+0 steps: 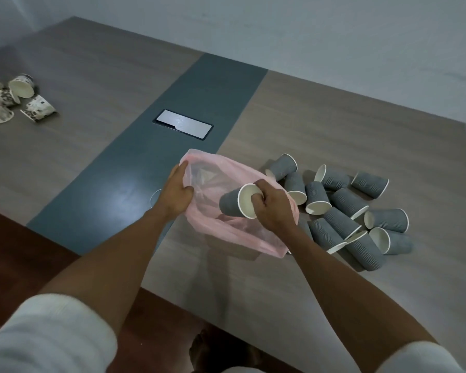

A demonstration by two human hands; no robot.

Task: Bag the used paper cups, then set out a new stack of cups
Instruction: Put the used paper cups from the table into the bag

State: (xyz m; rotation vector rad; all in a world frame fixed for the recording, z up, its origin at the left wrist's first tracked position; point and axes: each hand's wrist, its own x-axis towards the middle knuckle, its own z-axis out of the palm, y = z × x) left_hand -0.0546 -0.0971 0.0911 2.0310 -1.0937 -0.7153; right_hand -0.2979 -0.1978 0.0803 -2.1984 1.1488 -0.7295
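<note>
A thin pink plastic bag [226, 232] hangs open in mid-table. My left hand [176, 192] pinches its left rim and holds the mouth apart. My right hand [271, 208] grips a grey ribbed paper cup [230, 204] by its white rim, thumb inside, and holds it sideways over the bag's mouth. To the right, several more grey cups [345, 208] lie tipped over in a loose pile on the table. At the far left lie several white cups with a brown speckled print [38, 107], also on their sides.
The wooden table [320, 125] has a dark grey centre strip with a silver cable-box lid [183, 124] behind the bag. The table's near edge runs diagonally past my forearms, with dark red floor [19, 251] below. A pale wall stands behind.
</note>
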